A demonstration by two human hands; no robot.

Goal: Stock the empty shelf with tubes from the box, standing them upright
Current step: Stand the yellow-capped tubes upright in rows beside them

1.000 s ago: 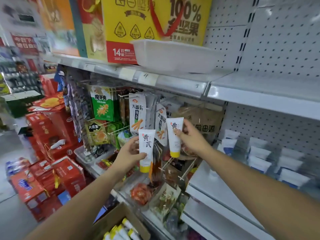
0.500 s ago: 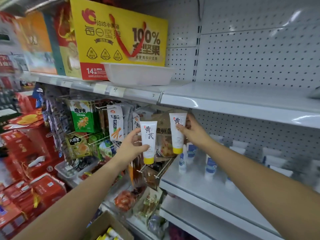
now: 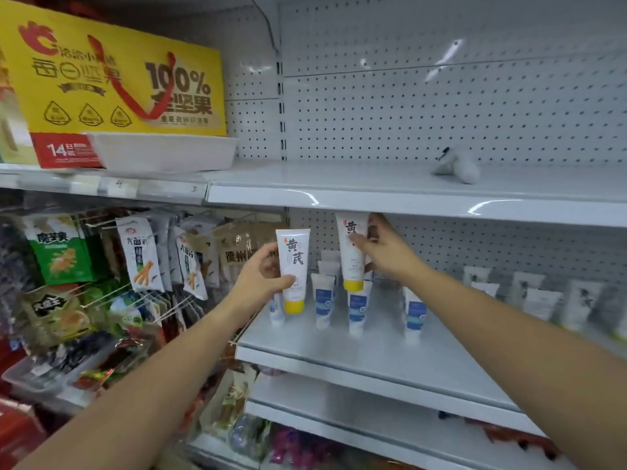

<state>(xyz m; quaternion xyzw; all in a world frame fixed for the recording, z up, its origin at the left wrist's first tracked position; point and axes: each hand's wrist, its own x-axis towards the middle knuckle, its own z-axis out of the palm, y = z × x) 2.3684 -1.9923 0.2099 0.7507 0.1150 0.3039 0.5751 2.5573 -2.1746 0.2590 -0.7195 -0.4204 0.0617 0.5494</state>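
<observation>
My left hand [image 3: 263, 278] grips a white tube [image 3: 293, 266] with a yellow cap at the bottom, held upright in front of the grey middle shelf [image 3: 373, 354]. My right hand [image 3: 386, 251] holds a second white tube with a yellow cap [image 3: 351, 249], raised so its top reaches the front lip of the upper shelf [image 3: 339, 184]. The upper shelf is nearly bare. Several white tubes with blue labels [image 3: 356, 310] stand upright on the middle shelf behind both hands. The box is out of view.
A white plastic tray [image 3: 163, 154] and a yellow gift carton [image 3: 115, 79] sit on the upper shelf at left. A small grey object [image 3: 456, 166] lies on it at right. Hanging snack packets [image 3: 139, 252] fill the hooks to the left. More white tubes [image 3: 543, 296] stand at right.
Both hands have risen and moved right with their tubes, from in front of the snack hooks to the shelf bay. The right tube now reaches the upper shelf's lip.
</observation>
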